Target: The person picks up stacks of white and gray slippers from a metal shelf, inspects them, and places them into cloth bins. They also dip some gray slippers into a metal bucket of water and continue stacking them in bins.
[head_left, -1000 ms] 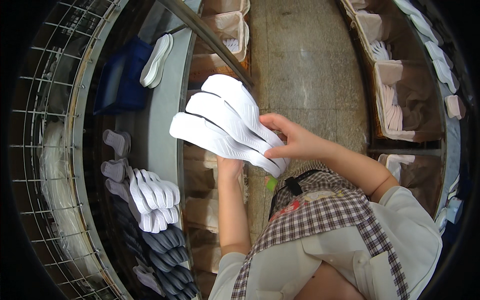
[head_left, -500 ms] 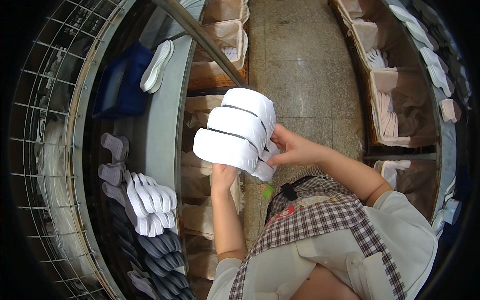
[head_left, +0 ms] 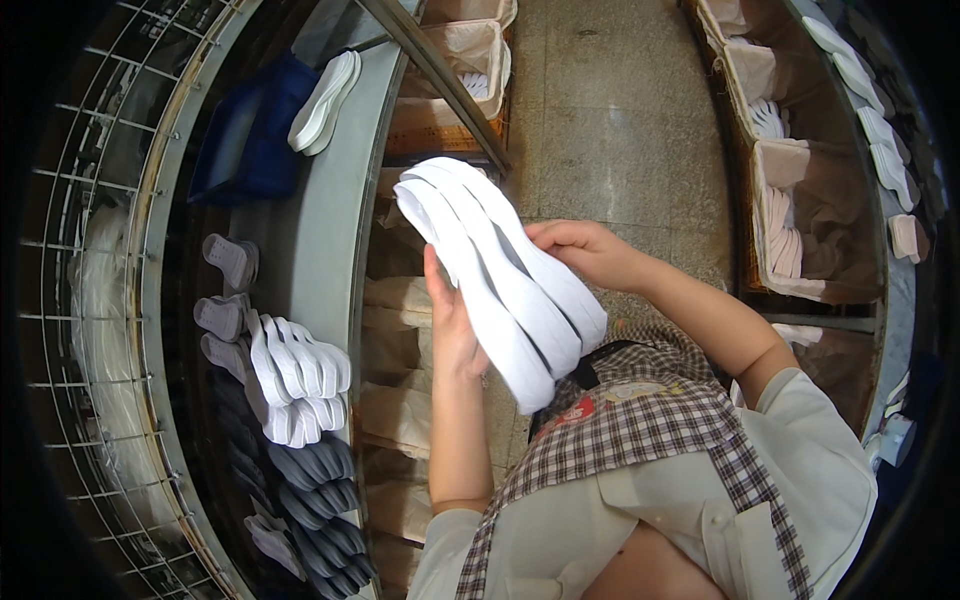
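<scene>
I hold a small stack of white shoe soles (head_left: 510, 280) in front of my apron. They are pressed together side by side, with their long wavy edges showing, slanting from upper left to lower right. My left hand (head_left: 455, 325) is closed round the stack's left side, its thumb up along the edge and its other fingers partly hidden. On the far right side my right hand (head_left: 585, 250) grips the stack, fingertips tucked behind it.
A metal bench (head_left: 330, 210) on my left carries loose white soles (head_left: 325, 105), a blue crate (head_left: 255, 130), stacked white soles (head_left: 295, 370) and dark grey soles (head_left: 320, 500). A slanted metal bar (head_left: 435, 75) crosses above. Cloth-lined baskets (head_left: 765, 215) line the right side of the aisle.
The stack of soles has been turned, from broad rounded ends facing me to its long edges lying lengthwise. My right hand has shifted up along it, and my left hand has come up its left side.
</scene>
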Demonstrator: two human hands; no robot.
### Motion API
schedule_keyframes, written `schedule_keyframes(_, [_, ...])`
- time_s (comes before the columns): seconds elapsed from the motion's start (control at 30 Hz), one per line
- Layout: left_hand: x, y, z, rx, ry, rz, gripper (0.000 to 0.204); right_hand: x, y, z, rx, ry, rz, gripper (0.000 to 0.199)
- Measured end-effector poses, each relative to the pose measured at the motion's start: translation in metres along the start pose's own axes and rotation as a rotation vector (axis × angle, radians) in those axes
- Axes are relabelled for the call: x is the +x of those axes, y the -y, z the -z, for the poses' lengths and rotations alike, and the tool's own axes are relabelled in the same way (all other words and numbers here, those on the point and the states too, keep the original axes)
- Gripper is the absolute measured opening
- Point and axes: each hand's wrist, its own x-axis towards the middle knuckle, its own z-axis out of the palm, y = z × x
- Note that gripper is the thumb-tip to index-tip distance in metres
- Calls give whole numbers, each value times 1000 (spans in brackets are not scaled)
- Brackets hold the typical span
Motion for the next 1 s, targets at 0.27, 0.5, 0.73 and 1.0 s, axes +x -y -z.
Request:
schedule_keyframes(0.27, [0,12,14,-39,-120,77,42,-17,16,-36,345,-8,-200,43])
schedule_keyframes(0.5, [-13,21,19,-741,484,42,52,-15,39,-26,807,-294,-180,75])
schedule_keyframes(0.73, [-6,19,33,-533,343,-14,48,-28,23,-23,800,-309,-259,65])
schedule_keyframes(1.0, [6,29,22,-304,132,-52,41,-37,-14,-42,1139,-137,-257,66])
